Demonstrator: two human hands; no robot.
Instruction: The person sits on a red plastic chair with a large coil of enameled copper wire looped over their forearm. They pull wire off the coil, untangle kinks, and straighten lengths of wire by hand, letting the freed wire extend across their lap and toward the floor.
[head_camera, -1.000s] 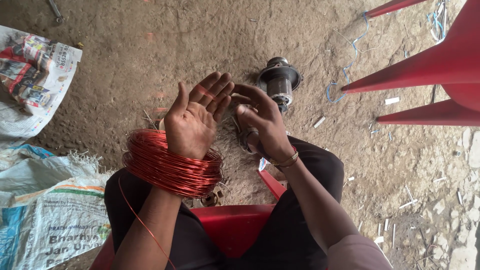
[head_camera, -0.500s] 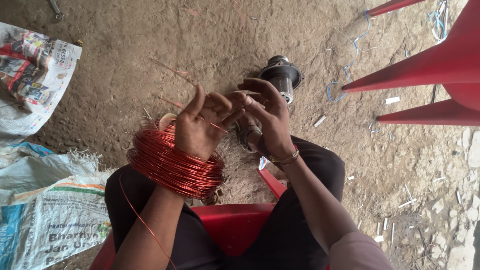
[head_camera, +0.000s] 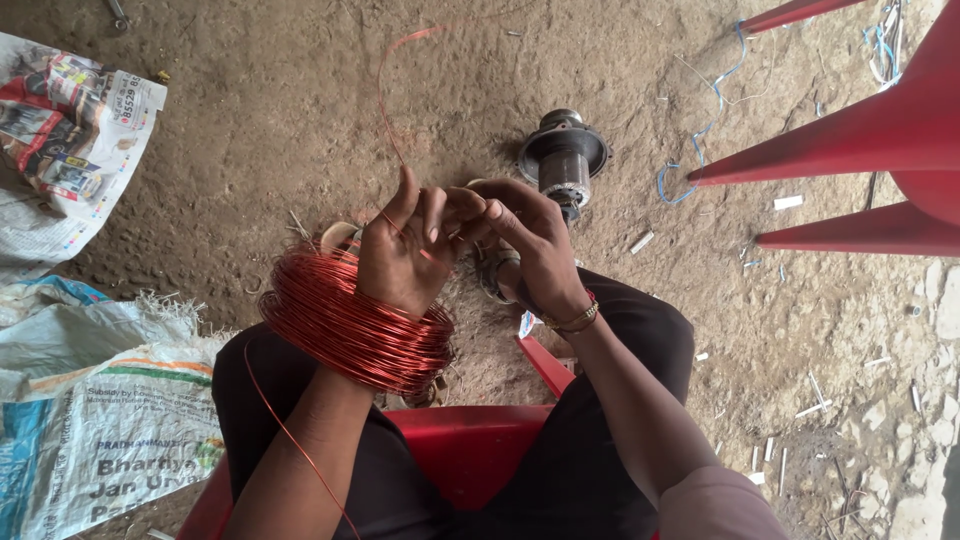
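Two hands on copper wire, coil ringing left wrist
Left hand (head_camera: 405, 255) and right hand (head_camera: 530, 235) pinch shut on one thin glossy strand (head_camera: 385, 95) arcing upward; tight reddish wire coil (head_camera: 350, 325) below; ribbed metal motor part (head_camera: 562, 158) on dirt floor (head_camera: 250, 150)

The left hand (head_camera: 405, 255), open-palmed a second ago, now curls its fingers and meets the right hand (head_camera: 525, 240) at the fingertips, pinching the copper wire (head_camera: 385, 90), whose loose end now arcs up over the floor.
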